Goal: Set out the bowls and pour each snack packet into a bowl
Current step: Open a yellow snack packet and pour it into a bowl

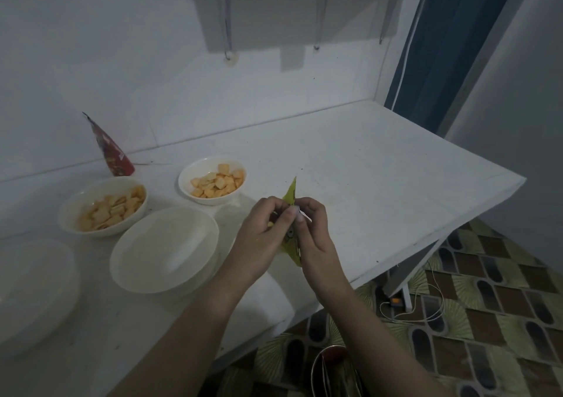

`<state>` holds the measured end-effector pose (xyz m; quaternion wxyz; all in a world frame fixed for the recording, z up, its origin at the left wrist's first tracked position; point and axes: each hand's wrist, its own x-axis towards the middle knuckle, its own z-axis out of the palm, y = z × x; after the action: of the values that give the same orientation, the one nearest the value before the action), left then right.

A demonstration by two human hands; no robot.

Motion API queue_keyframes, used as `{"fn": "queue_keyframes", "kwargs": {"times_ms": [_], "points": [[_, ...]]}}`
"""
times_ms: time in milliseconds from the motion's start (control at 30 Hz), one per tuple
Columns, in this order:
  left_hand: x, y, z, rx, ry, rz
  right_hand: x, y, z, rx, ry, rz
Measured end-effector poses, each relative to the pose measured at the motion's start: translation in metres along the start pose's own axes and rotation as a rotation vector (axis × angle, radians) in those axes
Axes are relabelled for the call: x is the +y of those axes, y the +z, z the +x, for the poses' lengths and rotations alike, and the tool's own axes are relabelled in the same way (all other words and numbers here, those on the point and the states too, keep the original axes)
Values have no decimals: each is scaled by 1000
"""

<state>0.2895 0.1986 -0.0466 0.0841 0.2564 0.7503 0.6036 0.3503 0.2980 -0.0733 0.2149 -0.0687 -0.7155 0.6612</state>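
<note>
— While both hands meet above the worktop (380,165), left hand (262,238) and right hand (310,229) each keep a tight pinching grip on the yellow packet (291,194); see it?

— Yes; just right of the empty bowl (164,249); two filled bowls (102,206) farther left; red packet (114,150) by the wall.

Glossy white bowl (164,249), shiny yellow packet (290,194), matt counter (365,177)

Two bare forearms are seen entering from the lower edge of the view, each ending in an ungloved hand: left hand (262,238), right hand (310,232). No sleeve, wristband, watch or ring is seen on either limb (both are visible from mid-forearm to fingertips). Short, unpainted fingernails are shown.
</note>
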Motion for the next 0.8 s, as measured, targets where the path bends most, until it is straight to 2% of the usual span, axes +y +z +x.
{"fn": "queue_keyframes", "kwargs": {"times_ms": [300,633,800], "points": [[2,-12,5,-69,117,178,-1,4,3,-32,-24,-65],[7,-22,8,-128,136,48,-11,-6,11,-78,-30,-123],[7,-19,8,-94,155,87,-13,-7,17,-76,-134,-396]]}}
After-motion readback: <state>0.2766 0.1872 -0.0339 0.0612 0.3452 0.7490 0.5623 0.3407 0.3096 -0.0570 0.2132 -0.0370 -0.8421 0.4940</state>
